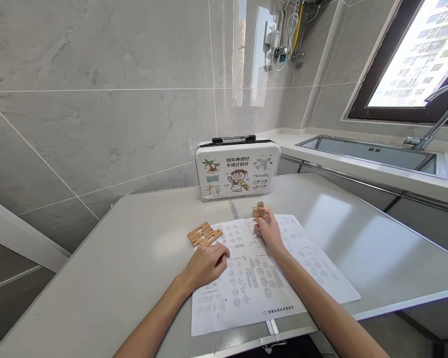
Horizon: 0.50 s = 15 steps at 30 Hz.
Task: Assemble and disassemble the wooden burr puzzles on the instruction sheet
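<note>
My left hand [206, 262] rests on the left part of a printed sheet [261, 276] of small diagrams, fingers curled in loosely; whether anything is inside them is hidden. Just beyond it lie flat notched wooden pieces [204, 234] on the table. My right hand [269, 229] lies farther back on the sheet, its fingertips pinched against a small wooden block assembly [260, 209] at the paper's far edge.
A white cartoon-printed case [237, 169] marked TRAVEL stands against the tiled wall behind the sheet. The grey table [108, 268] has a seam down its middle. A steel sink [373, 151] and tap [438, 117] sit at the right under a window.
</note>
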{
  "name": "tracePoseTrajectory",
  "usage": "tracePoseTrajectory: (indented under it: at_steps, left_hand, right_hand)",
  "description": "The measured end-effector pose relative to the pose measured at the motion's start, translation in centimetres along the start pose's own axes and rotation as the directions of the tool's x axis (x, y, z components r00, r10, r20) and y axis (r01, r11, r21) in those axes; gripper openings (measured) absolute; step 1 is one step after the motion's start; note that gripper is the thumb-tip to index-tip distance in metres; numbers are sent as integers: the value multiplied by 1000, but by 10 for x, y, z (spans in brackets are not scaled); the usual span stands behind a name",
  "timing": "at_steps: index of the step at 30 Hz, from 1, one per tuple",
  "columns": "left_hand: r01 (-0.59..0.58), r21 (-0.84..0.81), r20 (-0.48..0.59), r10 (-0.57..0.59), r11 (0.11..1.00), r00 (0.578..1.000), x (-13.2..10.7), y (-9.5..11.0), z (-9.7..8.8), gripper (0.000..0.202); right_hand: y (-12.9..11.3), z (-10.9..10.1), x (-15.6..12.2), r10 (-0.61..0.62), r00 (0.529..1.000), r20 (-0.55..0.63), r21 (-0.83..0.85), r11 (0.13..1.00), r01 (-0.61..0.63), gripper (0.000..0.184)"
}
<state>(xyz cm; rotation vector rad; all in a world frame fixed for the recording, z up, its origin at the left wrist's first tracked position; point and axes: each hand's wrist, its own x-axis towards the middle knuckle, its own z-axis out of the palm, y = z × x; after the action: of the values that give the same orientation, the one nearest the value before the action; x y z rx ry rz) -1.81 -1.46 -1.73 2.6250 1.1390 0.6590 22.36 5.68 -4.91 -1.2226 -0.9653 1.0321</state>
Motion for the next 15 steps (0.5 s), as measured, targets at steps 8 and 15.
tracePoseTrajectory:
  at_steps: [8,15]
  left_hand:
    - [125,-91,-115,-135,988,984,1,1,0,14]
    - [287,-432,-196,-400,855,895,7,-3,1,38]
  right_hand:
    - [-25,10,-17,36,947,319,131,988,-82,34]
    - [-36,13,-34,40,748,663,162,967,-195,29]
